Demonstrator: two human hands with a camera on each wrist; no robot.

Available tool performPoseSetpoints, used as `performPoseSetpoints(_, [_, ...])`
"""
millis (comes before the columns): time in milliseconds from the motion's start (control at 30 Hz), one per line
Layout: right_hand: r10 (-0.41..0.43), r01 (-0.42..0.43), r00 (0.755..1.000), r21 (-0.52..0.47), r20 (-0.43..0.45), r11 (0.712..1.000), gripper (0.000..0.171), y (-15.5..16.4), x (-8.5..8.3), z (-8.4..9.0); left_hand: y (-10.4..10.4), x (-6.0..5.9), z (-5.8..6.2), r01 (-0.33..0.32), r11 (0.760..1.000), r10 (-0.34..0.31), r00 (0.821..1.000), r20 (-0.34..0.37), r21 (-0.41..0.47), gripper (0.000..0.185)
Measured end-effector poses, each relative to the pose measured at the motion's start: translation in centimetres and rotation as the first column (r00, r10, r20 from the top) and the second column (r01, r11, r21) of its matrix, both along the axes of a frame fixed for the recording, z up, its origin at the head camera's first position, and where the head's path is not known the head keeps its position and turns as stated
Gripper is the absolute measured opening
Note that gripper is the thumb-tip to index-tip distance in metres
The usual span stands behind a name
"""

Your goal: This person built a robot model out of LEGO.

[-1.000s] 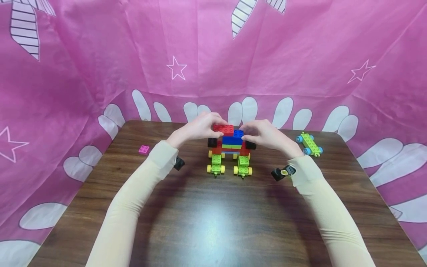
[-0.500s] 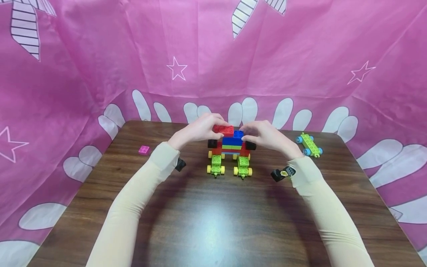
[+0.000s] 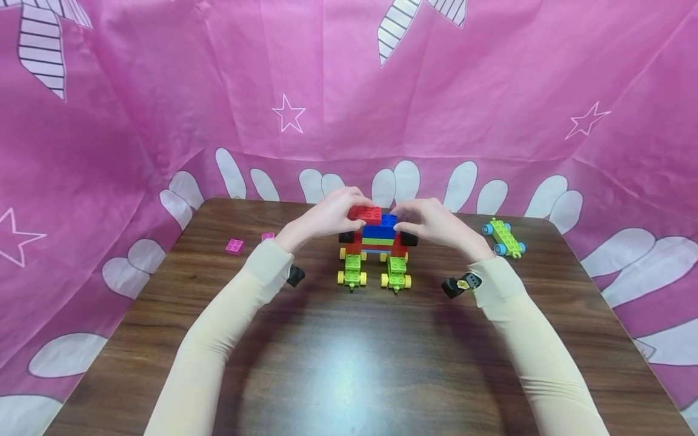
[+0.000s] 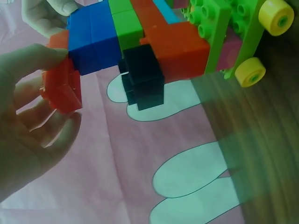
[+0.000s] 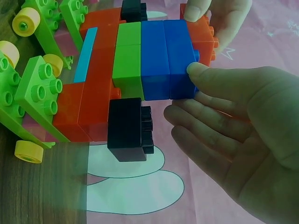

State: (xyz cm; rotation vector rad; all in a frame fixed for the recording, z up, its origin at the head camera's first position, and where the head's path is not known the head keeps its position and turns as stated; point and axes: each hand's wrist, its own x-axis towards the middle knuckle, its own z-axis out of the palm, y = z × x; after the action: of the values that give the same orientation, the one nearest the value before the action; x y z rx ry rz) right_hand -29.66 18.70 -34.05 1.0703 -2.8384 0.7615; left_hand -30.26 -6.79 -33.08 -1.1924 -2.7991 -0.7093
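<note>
A toy-brick figure stands on the table on lime green wheeled bases [image 3: 352, 266] with yellow wheels. Red bricks [image 5: 98, 65], a lime green layer [image 5: 127, 56] and blue bricks [image 3: 382, 232] rise above them, and a black brick [image 4: 144, 77] juts out at each side. On top, my left hand [image 3: 331, 213] grips a red brick [image 4: 63, 88] between thumb and fingers; it overhangs the left side. My right hand [image 3: 438, 223] pinches the top blue brick [image 5: 181, 60], thumb in front and fingers behind. Whether the red brick is fully pressed down cannot be told.
Two small pink bricks [image 3: 234, 246] lie to the left, one partly behind the left wrist. A lime green wheeled base [image 3: 506, 238] with blue wheels is at the far right. Pink printed cloth [image 3: 349, 79] hangs behind the brown table [image 3: 349, 351].
Both hands keep their hold with hardly any movement. The left forearm has shifted slightly right, so a second pink brick shows beside the wrist.
</note>
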Motion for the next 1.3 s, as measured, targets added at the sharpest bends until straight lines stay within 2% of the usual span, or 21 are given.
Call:
performPoseSetpoints(200, [-0.001,0.001,1.000,0.001,0.003,1.000,0.028,0.1,0.0,0.0,-0.1,-0.2,-0.6,-0.028,0.995,0.023,0.998,0.059,0.099,0.040])
performPoseSetpoints(433, [-0.007,0.007,1.000,0.003,0.000,1.000,0.028,0.1,0.0,0.0,0.2,0.1,-0.4,-0.064,0.988,0.049,0.993,0.111,0.138,0.038])
performPoseSetpoints(633, [-0.001,0.001,1.000,0.006,-0.010,1.000,0.027,0.0,0.0,0.0,0.4,0.5,-0.2,-0.066,0.988,0.053,0.994,0.100,0.137,0.038])
performPoseSetpoints(833, [0.009,-0.008,1.000,0.016,-0.025,1.000,0.025,0.0,-0.1,-0.1,0.6,0.6,-0.9,-0.087,0.985,0.075,0.994,0.078,0.150,0.036])
performPoseSetpoints(1000, [0.008,-0.007,1.000,0.023,-0.018,1.000,0.025,0.1,-0.2,0.2,0.7,0.6,-1.2,-0.119,0.978,0.101,0.989,0.110,0.173,0.040])
performPoseSetpoints(1300, [0.000,0.000,1.000,0.023,-0.001,1.000,0.027,-0.1,0.0,0.2,-0.3,0.6,-1.3,-0.125,0.969,0.096,0.985,0.143,0.213,0.044])
